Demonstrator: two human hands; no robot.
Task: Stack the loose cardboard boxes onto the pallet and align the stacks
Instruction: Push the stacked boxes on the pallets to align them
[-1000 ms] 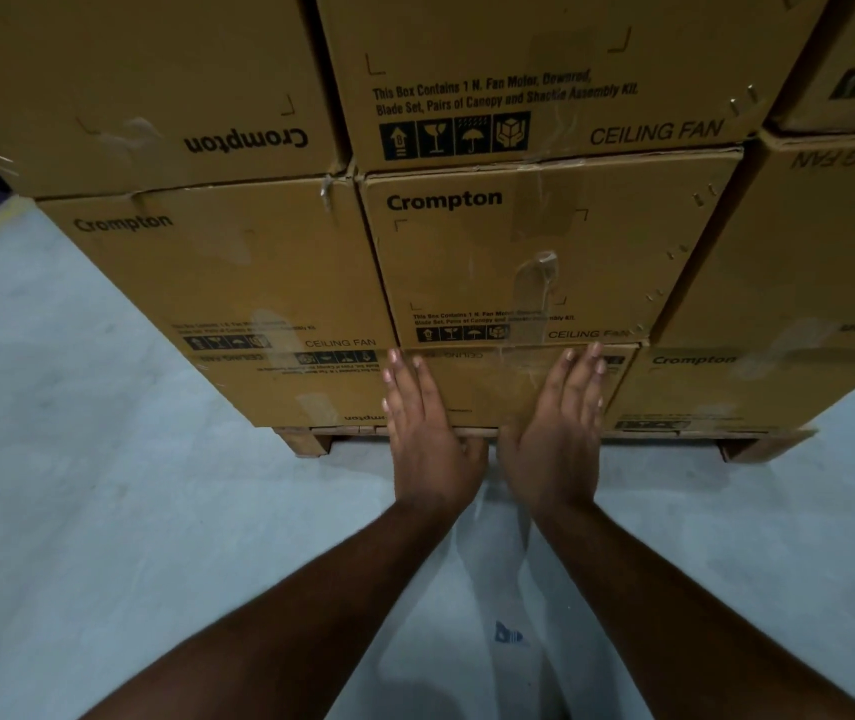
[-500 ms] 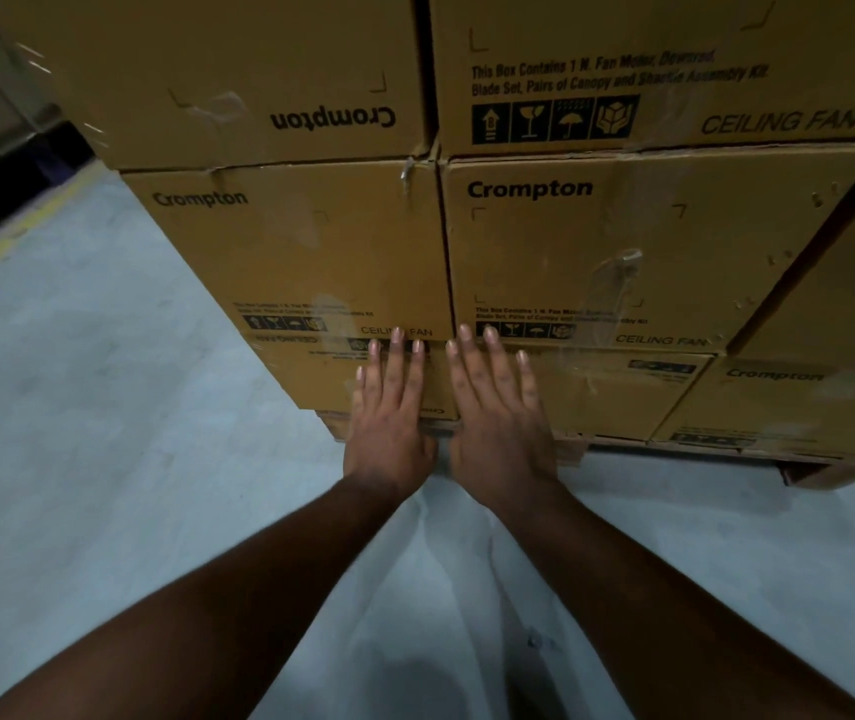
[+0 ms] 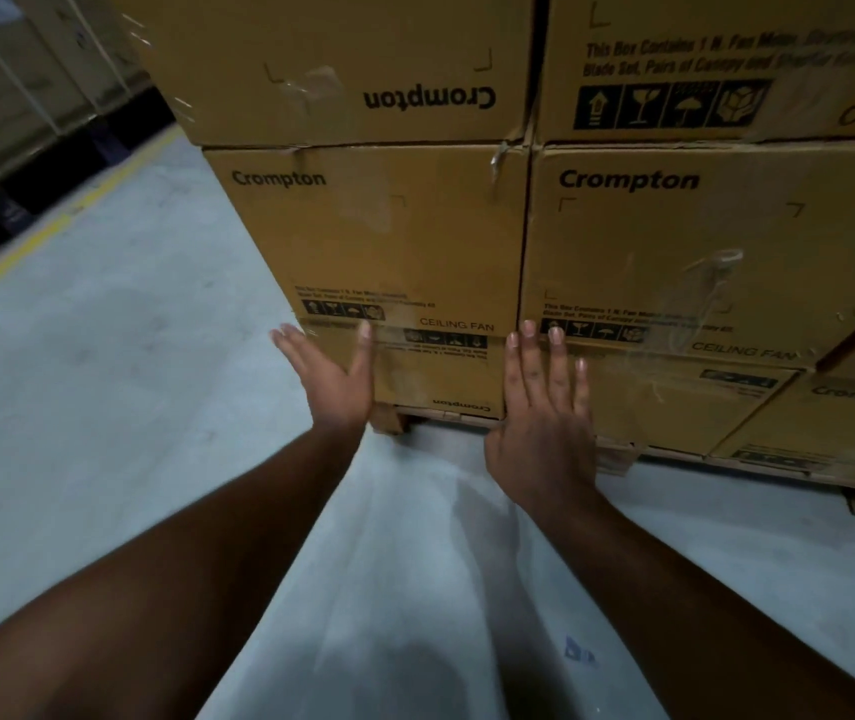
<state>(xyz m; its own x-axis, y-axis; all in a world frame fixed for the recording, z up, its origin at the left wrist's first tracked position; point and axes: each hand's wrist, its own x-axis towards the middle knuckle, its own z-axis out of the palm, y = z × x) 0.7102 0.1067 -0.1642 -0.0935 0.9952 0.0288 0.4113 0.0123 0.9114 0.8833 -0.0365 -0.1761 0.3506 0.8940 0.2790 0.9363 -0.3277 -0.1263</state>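
The left hand (image 3: 334,379) lies with straight fingers at the left corner of the bottom cardboard box (image 3: 435,374), thumb on its front face. The right hand (image 3: 544,423) is flat and spread against the front, just right of that box's other edge. Below both hands the wooden pallet (image 3: 674,452) carries the stack. Above them sit more Crompton boxes (image 3: 389,236).

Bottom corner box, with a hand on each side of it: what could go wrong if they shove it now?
1. The bottom corner box carries several boxes; a hard push may shift the box above out of line.
2. The left hand sits at the box's outer corner, so the box could twist instead of sliding straight.
3. The right hand is low, near the pallet edge; fingers might get pinched.
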